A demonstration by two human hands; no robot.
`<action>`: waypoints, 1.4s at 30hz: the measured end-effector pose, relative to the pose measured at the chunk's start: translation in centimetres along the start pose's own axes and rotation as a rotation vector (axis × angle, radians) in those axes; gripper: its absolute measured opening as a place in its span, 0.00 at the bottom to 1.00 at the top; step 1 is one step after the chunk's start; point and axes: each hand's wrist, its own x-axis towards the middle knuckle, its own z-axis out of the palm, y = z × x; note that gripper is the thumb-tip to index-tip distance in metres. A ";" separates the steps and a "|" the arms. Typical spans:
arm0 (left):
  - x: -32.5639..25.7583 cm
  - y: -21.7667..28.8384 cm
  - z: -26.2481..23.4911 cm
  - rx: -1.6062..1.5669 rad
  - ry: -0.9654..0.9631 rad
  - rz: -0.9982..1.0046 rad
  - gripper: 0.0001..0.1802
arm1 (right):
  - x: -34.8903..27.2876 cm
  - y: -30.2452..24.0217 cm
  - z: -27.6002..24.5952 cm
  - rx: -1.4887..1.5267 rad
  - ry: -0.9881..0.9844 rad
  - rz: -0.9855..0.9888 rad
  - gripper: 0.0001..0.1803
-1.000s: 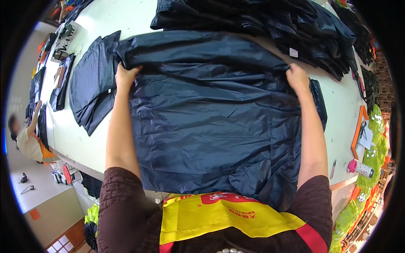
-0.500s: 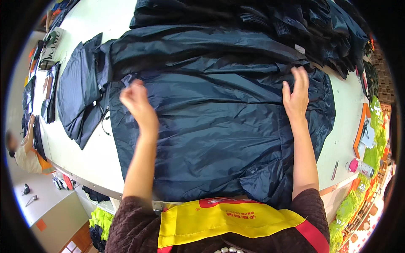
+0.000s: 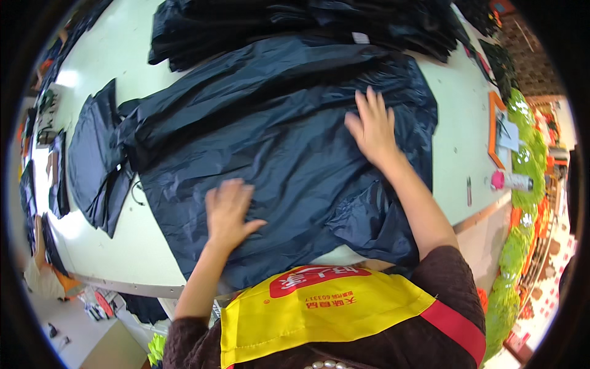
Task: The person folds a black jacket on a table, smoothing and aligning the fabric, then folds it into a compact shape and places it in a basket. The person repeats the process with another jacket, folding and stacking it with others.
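A dark navy jacket [image 3: 289, 141] of thin, shiny fabric lies spread across the pale table in front of me, its surface full of creases. Its hood [image 3: 95, 157] is laid out to the left, with a thin black cord beside it. My left hand [image 3: 230, 210] is flat over the lower left part of the jacket, fingers spread and slightly blurred. Farther up and to the right, my right hand [image 3: 372, 130] rests on the fabric with its fingers stretched out. Neither hand grips anything. Near my apron, a bunched flap of the cloth [image 3: 365, 218] lies folded over.
A pile of dark garments [image 3: 295, 24] lies at the far side of the table [image 3: 467, 135]. On the right are an orange-framed tray [image 3: 496, 132], a bottle with a pink cap [image 3: 511, 181] and a thin pen-like tool [image 3: 469, 191]. Another person [image 3: 42, 277] is at the far left.
My left hand has opened and come down nearer to me. The right hand has shifted left. The jacket now lies at more of a slant, and the whole view has turned slightly.
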 end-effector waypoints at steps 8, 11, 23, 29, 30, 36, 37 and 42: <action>-9.6 -10.6 0.8 0.287 0.234 -0.625 0.37 | -25.2 22.3 -8.2 -0.076 -0.217 0.872 0.36; -11.1 -8.9 0.6 0.314 0.290 -0.585 0.37 | -26.1 16.5 -8.4 0.347 -0.072 0.791 0.27; -19.4 -8.1 3.8 0.284 0.349 -0.659 0.32 | -32.9 -1.3 -15.6 0.420 -0.439 0.395 0.16; -13.1 3.9 -0.1 -0.235 0.355 -0.110 0.25 | -25.2 -2.3 -27.4 0.481 0.125 0.509 0.09; -11.2 6.3 1.0 -0.307 0.301 0.017 0.27 | -24.4 -3.1 -30.4 0.535 0.188 0.348 0.07; -6.7 14.9 1.2 -0.639 -0.139 0.298 0.30 | -15.0 -16.6 -29.7 0.818 0.113 -0.471 0.12; -7.2 15.4 0.8 -0.628 -0.196 0.257 0.31 | -12.9 -17.4 -28.3 0.698 0.185 -0.596 0.12; -9.2 16.0 2.6 -0.414 -0.261 0.096 0.35 | -9.4 -13.8 -21.3 0.407 0.291 -0.570 0.12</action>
